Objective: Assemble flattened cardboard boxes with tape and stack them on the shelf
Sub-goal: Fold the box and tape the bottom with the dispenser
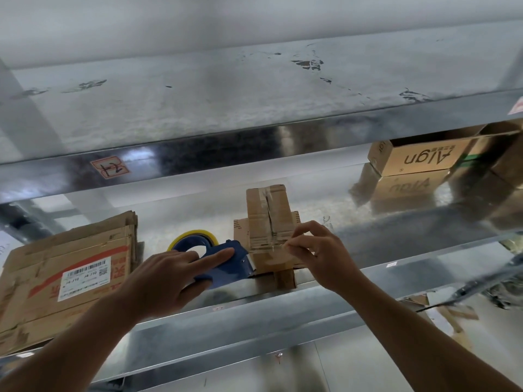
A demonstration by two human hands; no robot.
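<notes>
A small cardboard box (pixel 268 219) stands on flattened cardboard at the front of the metal shelf (pixel 396 267), clear tape along its seam. My left hand (pixel 167 281) grips a blue tape dispenser (pixel 223 264) with a yellowish tape roll (pixel 195 236), index finger stretched along its top, its blade end against the box's near side. My right hand (pixel 317 253) pinches the loose tape end at the box's near edge.
A stack of flattened cardboard (pixel 70 273) with a white barcode label lies at the left of the shelf. An assembled printed box (pixel 418 157) sits at the back right. Another metal shelf (pixel 254 89) hangs close above. Cardboard scraps lie on the floor at right.
</notes>
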